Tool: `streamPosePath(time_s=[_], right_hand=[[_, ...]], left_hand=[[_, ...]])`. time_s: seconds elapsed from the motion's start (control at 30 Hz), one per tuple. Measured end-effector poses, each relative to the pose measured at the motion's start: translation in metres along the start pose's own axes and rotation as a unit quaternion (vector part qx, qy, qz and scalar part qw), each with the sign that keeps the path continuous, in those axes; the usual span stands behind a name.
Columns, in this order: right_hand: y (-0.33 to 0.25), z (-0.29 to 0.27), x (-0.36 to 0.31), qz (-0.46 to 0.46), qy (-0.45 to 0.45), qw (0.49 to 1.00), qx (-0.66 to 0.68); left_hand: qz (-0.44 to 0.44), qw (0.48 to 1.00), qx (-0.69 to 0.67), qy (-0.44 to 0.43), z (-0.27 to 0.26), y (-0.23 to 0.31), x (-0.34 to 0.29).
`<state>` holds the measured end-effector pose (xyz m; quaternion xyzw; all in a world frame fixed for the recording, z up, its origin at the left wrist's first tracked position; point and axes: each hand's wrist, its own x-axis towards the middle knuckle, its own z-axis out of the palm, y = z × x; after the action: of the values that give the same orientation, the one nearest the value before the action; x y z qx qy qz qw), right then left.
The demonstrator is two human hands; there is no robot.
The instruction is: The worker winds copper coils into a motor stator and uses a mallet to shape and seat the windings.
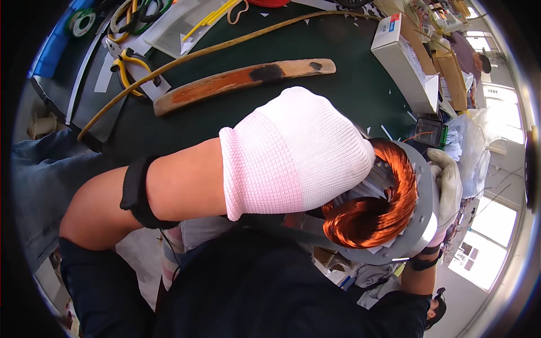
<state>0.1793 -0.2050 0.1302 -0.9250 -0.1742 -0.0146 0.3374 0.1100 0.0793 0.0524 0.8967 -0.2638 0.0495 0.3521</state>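
Note:
A motor stator with a round grey metal housing (pixel 425 197) is in front of me at the right. A thick bundle of copper wire (pixel 408 174) curls over its opening, with pale strips showing inside. My left hand (pixel 315 149), in a white and pink knitted glove, is closed against the left side of the stator, beside the copper. Its back faces up and hides the fingers and whatever they hold. On the stator's right outer edge, my gloved right hand (pixel 448 183) grips the housing, its fingers curled at the far side and partly hidden.
Across the dark green tabletop (pixel 360 101) lie a worn wooden bat (pixel 242 81) and a long bent cane (pixel 220 48). Yellow-handled pliers (pixel 132 70) are at far left, near a solder-like spool (pixel 83 23). A white carton (pixel 403 67) stands at far right; paper scraps are scattered about.

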Motion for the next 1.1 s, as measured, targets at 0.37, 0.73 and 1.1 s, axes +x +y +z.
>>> streamPosePath(time_s=[0.37,0.73,1.1], right_hand=[[0.063,-0.01,-0.043,-0.035,0.101,0.994,-0.034],[0.088,0.069,-0.068,0.118,-0.203,0.307,0.922],[0.134,0.117,-0.066,-0.015,-0.009,0.953,0.301]], left_hand=[[-0.024,0.985,0.146,0.089,-0.031,0.001,-0.006],[-0.057,0.923,-0.369,0.095,0.111,-0.051,-0.034],[0.053,0.984,0.129,0.112,0.112,-0.111,-0.055]])
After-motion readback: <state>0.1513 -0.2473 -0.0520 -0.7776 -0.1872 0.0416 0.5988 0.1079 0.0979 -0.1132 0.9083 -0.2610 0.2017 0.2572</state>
